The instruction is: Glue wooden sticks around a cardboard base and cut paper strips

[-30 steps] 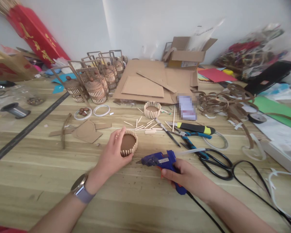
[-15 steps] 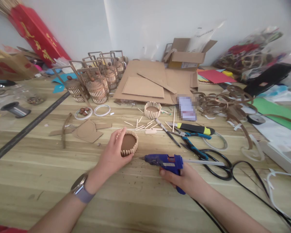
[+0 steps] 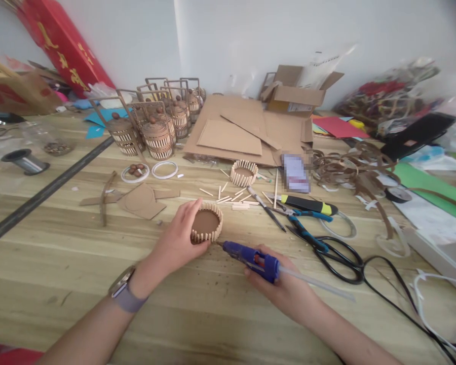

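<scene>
My left hand [image 3: 180, 234] grips the left side of a small round basket [image 3: 207, 235], its wall made of short upright wooden sticks around a brown base. A blue hot glue gun [image 3: 251, 258] is in my right hand [image 3: 285, 284], its fingers wrapped round the handle. The gun's nozzle is close to the basket's lower right edge; whether it touches I cannot tell. A clear glue stick [image 3: 319, 285] juts from the gun's back. Behind the basket lie loose wooden sticks [image 3: 241, 205] and a second stick ring [image 3: 243, 175].
Scissors [image 3: 342, 258], blue-handled pliers [image 3: 307, 233], a yellow-black utility knife [image 3: 307, 204] and a pen [image 3: 266, 209] lie to the right. Cardboard sheets [image 3: 231, 137] and several finished lidded baskets [image 3: 157, 137] stand behind. A dark metal bar [image 3: 49, 190] crosses the left. Brown strips [image 3: 342, 167] are coiled at right.
The glue gun has turned, its back end swinging down and toward me, and its nozzle is nearer the basket. My left hand still holds the basket; the whole view has shifted slightly.
</scene>
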A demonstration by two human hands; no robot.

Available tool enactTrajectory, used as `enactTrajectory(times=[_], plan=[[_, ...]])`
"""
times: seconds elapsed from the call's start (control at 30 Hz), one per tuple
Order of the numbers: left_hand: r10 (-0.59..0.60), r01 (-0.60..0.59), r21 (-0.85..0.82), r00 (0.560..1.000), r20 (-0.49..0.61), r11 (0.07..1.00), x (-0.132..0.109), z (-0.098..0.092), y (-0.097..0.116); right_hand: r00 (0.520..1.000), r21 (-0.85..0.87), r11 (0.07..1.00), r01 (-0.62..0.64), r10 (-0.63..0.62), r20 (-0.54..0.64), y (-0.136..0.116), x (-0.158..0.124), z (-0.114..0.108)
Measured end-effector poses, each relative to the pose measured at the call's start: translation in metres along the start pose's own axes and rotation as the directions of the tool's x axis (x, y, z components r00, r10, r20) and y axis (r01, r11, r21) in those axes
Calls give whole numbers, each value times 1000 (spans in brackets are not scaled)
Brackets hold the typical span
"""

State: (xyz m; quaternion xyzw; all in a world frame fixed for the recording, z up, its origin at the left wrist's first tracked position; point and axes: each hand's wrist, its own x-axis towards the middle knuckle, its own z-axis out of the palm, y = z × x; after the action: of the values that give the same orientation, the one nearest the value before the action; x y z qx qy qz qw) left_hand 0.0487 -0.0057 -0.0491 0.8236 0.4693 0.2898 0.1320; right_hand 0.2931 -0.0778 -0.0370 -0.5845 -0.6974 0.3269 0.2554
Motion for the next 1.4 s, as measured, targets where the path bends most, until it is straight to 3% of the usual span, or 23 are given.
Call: enactTrajectory(times=[0.53,1.03,1.4], plan=[[-31,30,-22,999,-39,999,1,2,2,998,-26,1000,12,-11,60,-7,1,-1],[-34,32,-38,999,-39,999,0,3,3,998,-25,998,56,-57,-7,-1,2,5],[-42,41,-46,999,-31,998,0,2,4,1000,-40,999,28,-27,16,-4,2,4]])
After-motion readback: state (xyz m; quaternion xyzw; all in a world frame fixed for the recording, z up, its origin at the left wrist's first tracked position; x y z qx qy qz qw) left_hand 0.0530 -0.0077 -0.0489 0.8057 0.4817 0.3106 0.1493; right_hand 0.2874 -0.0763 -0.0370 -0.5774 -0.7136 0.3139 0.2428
